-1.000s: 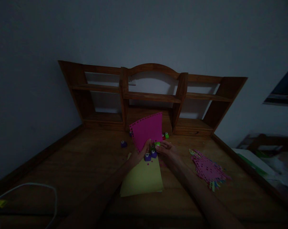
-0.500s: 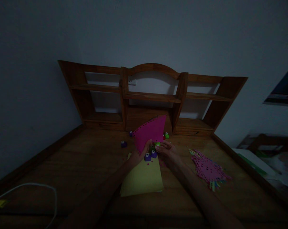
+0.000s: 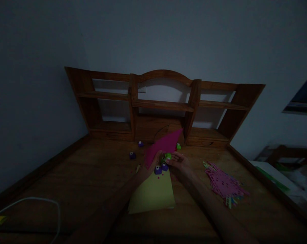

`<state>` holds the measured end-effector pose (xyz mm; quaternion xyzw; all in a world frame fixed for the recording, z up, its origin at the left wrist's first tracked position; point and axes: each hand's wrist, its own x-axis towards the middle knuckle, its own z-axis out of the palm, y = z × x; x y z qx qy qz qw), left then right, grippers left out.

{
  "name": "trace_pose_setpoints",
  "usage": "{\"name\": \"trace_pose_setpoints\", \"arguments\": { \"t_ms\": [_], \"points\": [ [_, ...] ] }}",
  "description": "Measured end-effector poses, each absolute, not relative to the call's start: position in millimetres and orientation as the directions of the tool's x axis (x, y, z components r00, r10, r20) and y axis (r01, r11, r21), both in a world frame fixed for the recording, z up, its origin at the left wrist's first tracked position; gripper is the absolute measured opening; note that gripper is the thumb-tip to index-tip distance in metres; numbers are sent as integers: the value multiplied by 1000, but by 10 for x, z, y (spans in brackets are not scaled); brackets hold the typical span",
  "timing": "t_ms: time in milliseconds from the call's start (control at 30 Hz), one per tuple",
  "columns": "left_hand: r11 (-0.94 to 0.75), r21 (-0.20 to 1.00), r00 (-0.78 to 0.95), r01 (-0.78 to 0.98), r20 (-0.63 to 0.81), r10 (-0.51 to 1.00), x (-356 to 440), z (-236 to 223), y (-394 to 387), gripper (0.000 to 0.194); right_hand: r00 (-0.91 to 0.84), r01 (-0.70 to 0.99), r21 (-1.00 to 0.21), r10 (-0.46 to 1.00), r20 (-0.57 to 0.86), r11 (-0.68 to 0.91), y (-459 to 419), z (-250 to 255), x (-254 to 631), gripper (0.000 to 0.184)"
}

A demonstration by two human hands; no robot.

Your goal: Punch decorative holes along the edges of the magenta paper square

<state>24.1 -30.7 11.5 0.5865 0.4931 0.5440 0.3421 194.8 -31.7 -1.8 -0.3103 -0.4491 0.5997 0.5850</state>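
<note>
My left hand (image 3: 151, 165) is closed on a sheet of pink paper (image 3: 163, 145), which tilts up over the desk. A small green paper punch (image 3: 167, 156) is in my right hand (image 3: 179, 161), at the lower edge of the sheet. Just below my hands, two purple paper punches (image 3: 158, 170) sit at the top of a stack of pale yellow paper (image 3: 153, 194). Small pink punched bits lie around them. Beyond the sheet stands another green punch (image 3: 178, 146), with a bit of red beside it.
Two more purple punches (image 3: 132, 155) lie to the left. Punched pink sheets and coloured strips (image 3: 223, 181) are piled on the right. A wooden shelf unit (image 3: 163, 105) stands along the back of the desk (image 3: 92, 179). A white cable (image 3: 36, 199) curves at the lower left.
The pink sheet has tipped flatter and its top edge has shifted right. Both hands stay in nearly the same place, the punch still in my right hand. The view has shifted slightly.
</note>
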Motion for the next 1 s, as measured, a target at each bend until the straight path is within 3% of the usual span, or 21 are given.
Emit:
{"name": "trace_pose_setpoints", "arguments": {
  "t_ms": [667,1000],
  "points": [
    [-183,945,-93,273,215,972,236,201,-375,51,-127,-467,-881,981,146,70,-331,-13,1936,39],
    [-196,946,-47,256,215,975,186,201,-459,38,-140,-517,-855,981,137,46,-368,40,1938,39]
  ]
}}
